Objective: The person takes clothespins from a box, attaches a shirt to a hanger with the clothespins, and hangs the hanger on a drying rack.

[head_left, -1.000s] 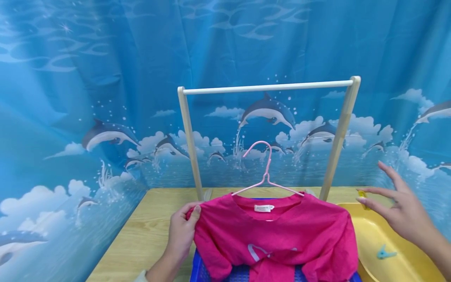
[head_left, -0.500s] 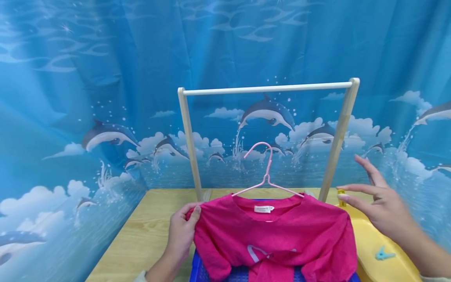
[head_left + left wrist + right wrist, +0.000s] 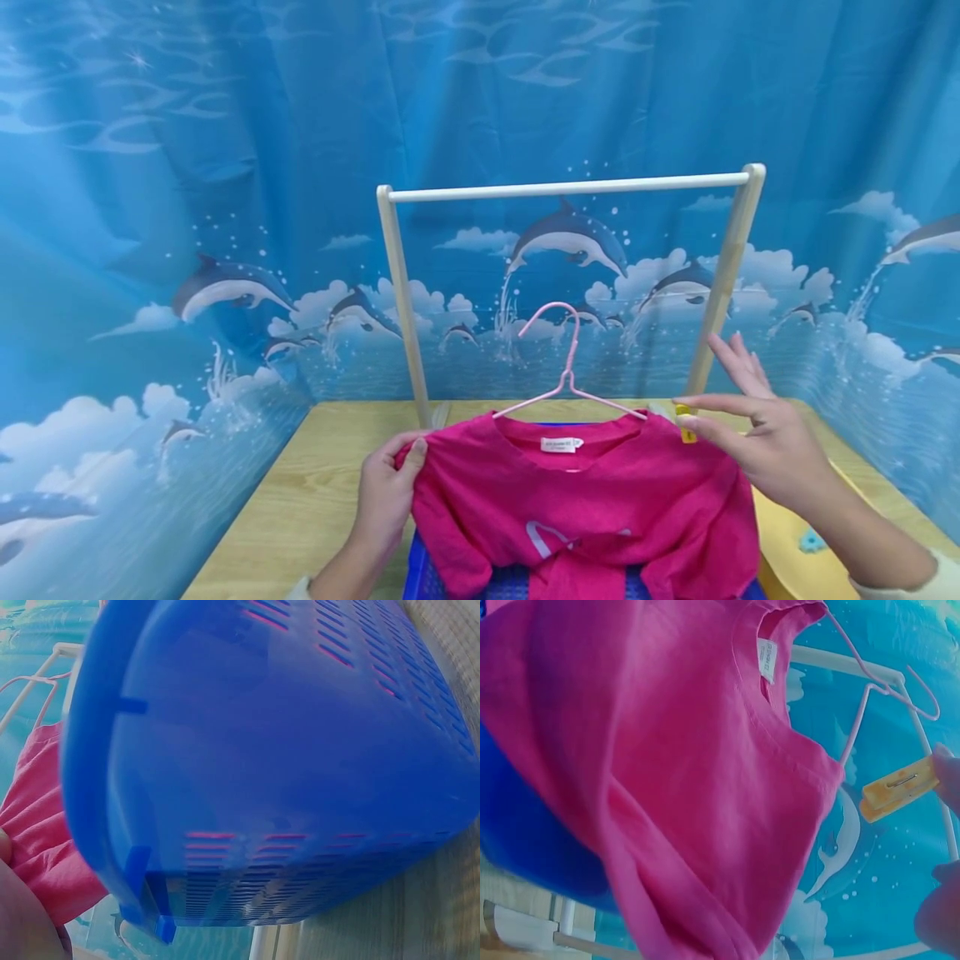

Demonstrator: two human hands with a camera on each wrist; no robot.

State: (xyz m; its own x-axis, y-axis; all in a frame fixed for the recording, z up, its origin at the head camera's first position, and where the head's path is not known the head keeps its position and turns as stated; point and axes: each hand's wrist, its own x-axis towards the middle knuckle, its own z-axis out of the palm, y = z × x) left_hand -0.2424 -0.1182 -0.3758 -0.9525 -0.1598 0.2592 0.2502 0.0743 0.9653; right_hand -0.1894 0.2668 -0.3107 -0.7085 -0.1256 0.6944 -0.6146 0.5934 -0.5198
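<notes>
With the T-shirt as the dial, the left hand [image 3: 384,492] is at about 9 o'clock, its thumb and curled fingers pinching the shoulder of the magenta T-shirt [image 3: 585,508]. The right hand [image 3: 772,446] is near 2 o'clock: thumb and index finger grip a yellow clothespin [image 3: 686,422] between their tips, and the other fingers spread upward. In the head view the clothespin overlaps the far shoulder, yet the right wrist view shows backdrop between its nose and the cloth, so the two are apart. That view also reveals the pin's metal spring.

Towards 6 o'clock, behind and below the cloth, is a blue plastic basket [image 3: 422,575]; the left wrist view alone gives its slotted outer wall, with pink showing through some slots. The white neck label [image 3: 561,444], at 12 o'clock, carries print too small to read, and folds partly hide a white chest print. Above the collar rises a pink wire hanger [image 3: 572,350], its arms inside the neckline and its hook free.

At 3 o'clock, a yellow basin [image 3: 783,533] with a teal clothespin [image 3: 812,542] in it shows only in the head view. The wood-grain counter [image 3: 300,492] runs back to a garment rack [image 3: 570,187] with a white crossbar, then a blue dolphin-print curtain [image 3: 225,167].
</notes>
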